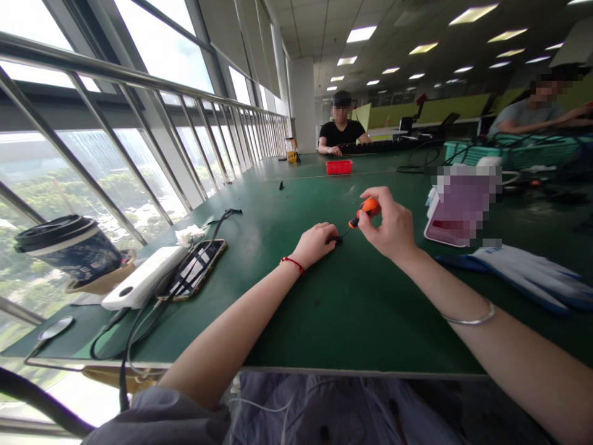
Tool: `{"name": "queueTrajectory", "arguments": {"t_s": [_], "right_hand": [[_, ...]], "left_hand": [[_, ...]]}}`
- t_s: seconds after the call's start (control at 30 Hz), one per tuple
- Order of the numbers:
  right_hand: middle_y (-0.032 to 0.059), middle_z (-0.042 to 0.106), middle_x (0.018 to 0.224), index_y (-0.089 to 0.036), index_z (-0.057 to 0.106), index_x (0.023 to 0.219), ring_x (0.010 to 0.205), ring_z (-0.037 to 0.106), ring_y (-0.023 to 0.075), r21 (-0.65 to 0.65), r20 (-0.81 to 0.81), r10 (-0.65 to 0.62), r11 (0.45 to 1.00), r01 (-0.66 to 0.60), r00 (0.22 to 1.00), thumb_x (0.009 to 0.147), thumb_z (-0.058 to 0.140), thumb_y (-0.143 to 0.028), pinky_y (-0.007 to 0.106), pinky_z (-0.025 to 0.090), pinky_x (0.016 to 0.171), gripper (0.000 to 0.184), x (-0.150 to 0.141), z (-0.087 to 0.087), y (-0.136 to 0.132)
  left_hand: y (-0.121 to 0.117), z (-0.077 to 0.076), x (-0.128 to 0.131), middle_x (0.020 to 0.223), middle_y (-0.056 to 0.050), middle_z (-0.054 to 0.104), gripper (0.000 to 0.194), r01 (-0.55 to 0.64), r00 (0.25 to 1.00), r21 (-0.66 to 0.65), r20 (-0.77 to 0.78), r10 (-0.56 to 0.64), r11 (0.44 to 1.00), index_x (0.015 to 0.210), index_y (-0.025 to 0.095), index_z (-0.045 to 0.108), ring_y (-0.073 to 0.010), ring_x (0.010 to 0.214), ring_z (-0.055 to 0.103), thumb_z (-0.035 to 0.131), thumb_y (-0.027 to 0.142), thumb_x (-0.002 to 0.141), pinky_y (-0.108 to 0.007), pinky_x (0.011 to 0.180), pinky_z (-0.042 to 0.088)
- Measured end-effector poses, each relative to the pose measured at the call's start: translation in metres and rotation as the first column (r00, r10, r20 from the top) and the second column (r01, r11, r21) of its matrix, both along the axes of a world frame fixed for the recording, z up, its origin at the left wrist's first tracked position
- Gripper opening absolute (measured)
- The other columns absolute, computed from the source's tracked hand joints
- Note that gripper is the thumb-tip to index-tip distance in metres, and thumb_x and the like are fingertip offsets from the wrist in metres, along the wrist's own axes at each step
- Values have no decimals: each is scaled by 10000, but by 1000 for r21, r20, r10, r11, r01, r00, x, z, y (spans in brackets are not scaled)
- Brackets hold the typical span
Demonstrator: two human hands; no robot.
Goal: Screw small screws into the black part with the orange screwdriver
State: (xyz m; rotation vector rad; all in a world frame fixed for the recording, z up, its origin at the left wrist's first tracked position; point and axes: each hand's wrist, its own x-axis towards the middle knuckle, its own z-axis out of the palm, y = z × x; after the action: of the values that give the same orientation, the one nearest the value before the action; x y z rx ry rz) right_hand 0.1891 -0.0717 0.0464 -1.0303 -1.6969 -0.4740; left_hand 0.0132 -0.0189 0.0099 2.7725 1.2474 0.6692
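Left hand: is pinching a small black part low over the green worktop, inward from the near edge. Right hand: is holding an orange-and-black screwdriver by its handle, tip meeting or nearly meeting the part. Handling, as judged: light, stiff, prone to skidding; sides offering the safer hold, clear of the tip. Red tray: is sitting toward the far edge. Metal railing: is running along the left edge.

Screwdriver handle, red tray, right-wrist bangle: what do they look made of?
Screwdriver handle: likely plastic, maybe rubberized; smooth-looking orange and black sections. Red tray: probably molded plastic, evenly colored. Bangle: polished metal by its silvery shine; which metal, unclear.
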Motion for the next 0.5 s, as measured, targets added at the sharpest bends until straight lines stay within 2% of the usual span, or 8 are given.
{"name": "queueTrajectory", "arguments": {"t_s": [0.13, 0.27, 0.33, 0.4, 0.5], "right_hand": [[-22, 580, 599, -215, 536, 850, 525, 559, 142, -26, -2, -55, 998, 55, 998, 824, 471, -323, 238, 342, 492, 128, 1, 2, -1], [-30, 531, 490, -214, 575, 750, 458, 524, 129, -66, -43, -112, 992, 109, 993, 866, 468, -476, 230, 289, 463, 306, 2, 5, -1], [-27, 525, 483, -214, 588, 720, 458, 521, 128, -79, -57, -116, 991, 111, 992, 858, 478, -503, 231, 286, 470, 339, 3, 6, 0], [-24, 519, 484, -215, 599, 717, 466, 515, 134, -73, -61, -131, 989, 126, 990, 847, 493, -460, 237, 292, 482, 296, 3, 5, -1], [-28, 510, 502, -214, 618, 830, 482, 498, 144, -34, -22, -120, 992, 119, 993, 801, 495, -329, 252, 328, 519, 171, 2, 5, -2]], "left_hand": [[1, -1, -1, 927, -34, 623, 146, 10, 1000, 10, -3, -10, 1000, 903, 183, 603, -180, 875, 589, 510, 167, 791, -282, 765, 487], [2, -1, -1, 928, -34, 622, 151, 12, 1000, 20, -11, -11, 1000, 912, 186, 600, -180, 880, 587, 502, 173, 799, -279, 763, 486], [1, -1, -1, 938, -37, 624, 151, 6, 1000, 17, -22, -5, 1000, 915, 186, 600, -182, 889, 588, 499, 175, 803, -279, 763, 487], [1, 0, -1, 942, -38, 626, 149, 3, 1000, 14, -28, -3, 1000, 915, 185, 601, -184, 894, 589, 500, 178, 806, -282, 764, 488], [0, 1, 0, 938, -37, 626, 147, 0, 1000, 12, -29, 0, 1000, 915, 186, 603, -185, 894, 589, 504, 179, 806, -286, 770, 490]]}}
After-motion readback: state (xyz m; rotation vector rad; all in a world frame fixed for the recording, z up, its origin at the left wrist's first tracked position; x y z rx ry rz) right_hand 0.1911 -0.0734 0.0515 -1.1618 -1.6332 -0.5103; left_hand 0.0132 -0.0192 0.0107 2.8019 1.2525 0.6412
